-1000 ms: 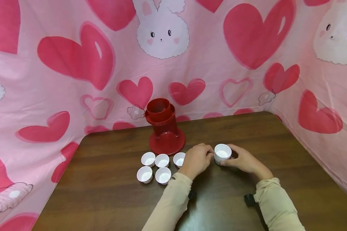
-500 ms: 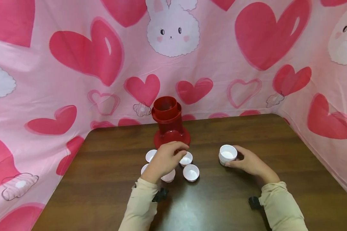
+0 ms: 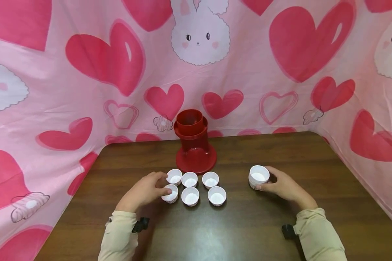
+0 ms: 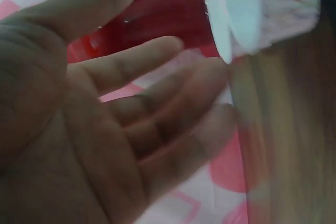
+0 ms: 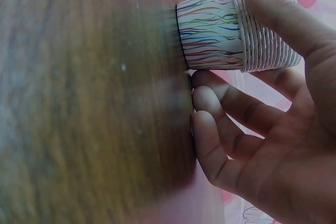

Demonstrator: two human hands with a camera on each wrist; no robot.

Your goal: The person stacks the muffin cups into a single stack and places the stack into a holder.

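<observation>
My right hand (image 3: 282, 184) grips a nested stack of small white paper cups (image 3: 258, 176) on the right of the table. The right wrist view shows the stack's many rims and the wavy coloured lines on the lowest cup (image 5: 212, 32), with the thumb over the rims. My left hand (image 3: 146, 190) is at the left end of two short rows of single paper cups, fingers spread and holding nothing. Its thumb overlaps the front left cup (image 3: 170, 195), and its fingertips are right at the back left cup (image 3: 174, 177). In the left wrist view, blurred cups (image 4: 289, 14) stand beyond the open fingers.
A red plastic stand (image 3: 196, 157) with a round base and a wide tube on top stands behind the cups. Several more single cups, such as the front right cup (image 3: 217, 197), stand upright on the wooden table (image 3: 232, 232). A pink heart-patterned cloth (image 3: 248, 72) hangs behind.
My left hand has moved left from beside the stack, across the rows, to the leftmost cups. A single cup now stands at the front right of the rows. My right hand keeps its hold.
</observation>
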